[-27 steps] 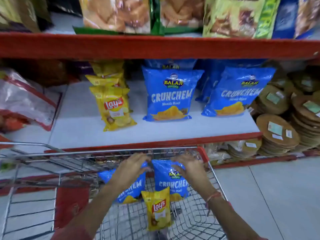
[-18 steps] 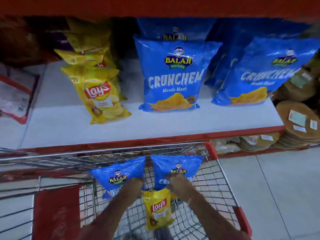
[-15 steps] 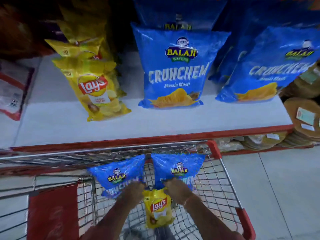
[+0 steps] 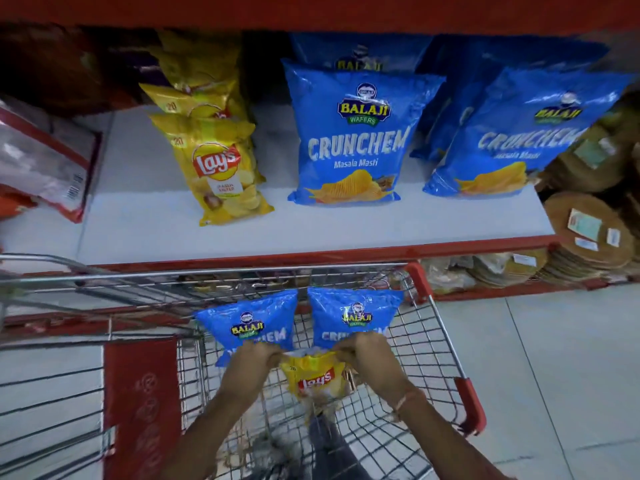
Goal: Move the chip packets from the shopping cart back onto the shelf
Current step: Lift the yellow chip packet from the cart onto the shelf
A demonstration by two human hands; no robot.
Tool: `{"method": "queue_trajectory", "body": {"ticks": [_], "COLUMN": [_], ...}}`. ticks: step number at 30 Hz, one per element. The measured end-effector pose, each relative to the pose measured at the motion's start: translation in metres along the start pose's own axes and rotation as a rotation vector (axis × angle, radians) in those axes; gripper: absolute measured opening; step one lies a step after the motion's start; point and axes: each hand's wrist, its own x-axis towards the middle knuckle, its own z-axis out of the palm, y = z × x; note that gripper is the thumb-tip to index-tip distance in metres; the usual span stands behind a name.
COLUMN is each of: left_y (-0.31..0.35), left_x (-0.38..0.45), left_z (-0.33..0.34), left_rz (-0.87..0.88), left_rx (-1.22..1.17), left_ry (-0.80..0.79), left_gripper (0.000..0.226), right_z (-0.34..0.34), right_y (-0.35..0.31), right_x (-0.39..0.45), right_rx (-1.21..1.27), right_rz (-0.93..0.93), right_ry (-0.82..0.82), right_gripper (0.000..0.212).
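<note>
Inside the wire shopping cart (image 4: 437, 344) lie two blue Balaji Crunchem packets, one on the left (image 4: 250, 327) and one on the right (image 4: 353, 315), with a small yellow Lay's packet (image 4: 317, 377) below them. My left hand (image 4: 252, 362) pinches the Lay's packet's top left corner. My right hand (image 4: 367, 356) pinches its top right corner. The packet is lifted a little and blurred. On the white shelf (image 4: 242, 237) above stand yellow Lay's packets (image 4: 216, 168) and large blue Crunchem packets (image 4: 349, 140).
A red shelf lip (image 4: 311, 255) runs just beyond the cart's front rail. Stacks of round papad packs (image 4: 588, 233) fill the right. A clear bag with red trim (image 4: 45, 161) lies at the left. A red child-seat flap (image 4: 142, 403) hangs in the cart. Grey floor tiles (image 4: 554, 358) lie to the right.
Both hands slid down off the blue packets and closed on the yellow Lay's packet's top corners. The packet has risen slightly. The camera moved closer and lower towards the shelf.
</note>
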Motion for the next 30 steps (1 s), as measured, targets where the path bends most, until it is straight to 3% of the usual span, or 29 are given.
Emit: {"method": "queue_trajectory", "body": {"ticks": [7,11,17,30], "left_y": [0.030,0.051,0.076,0.044], "left_x": [-0.032,-0.042,-0.038,0.038], "left_z": [-0.101,-0.160,-0.221,-0.231], "left_rz": [0.189,0.282,0.371,0.311], "left_rx": [-0.082,-0.101,-0.089,-0.011], "left_ry": [0.401,0.598,0.821,0.839], "left_gripper": [0.010,0.014,0.010,0.013], "right_z": [-0.073,-0.127,-0.182,-0.180], "right_y": [-0.063,-0.106,-0.152,-0.164], "right_x": [-0.030,-0.034,-0.023,0.055], "right_rx": [0.192,0.394,0.447,0.380], "right_rz": [-0.219,-0.343,-0.464,-0.369], "right_ry": [0.390,0.518,0.668,0.693], "right_gripper": [0.012,0.012,0.011,0.018]}}
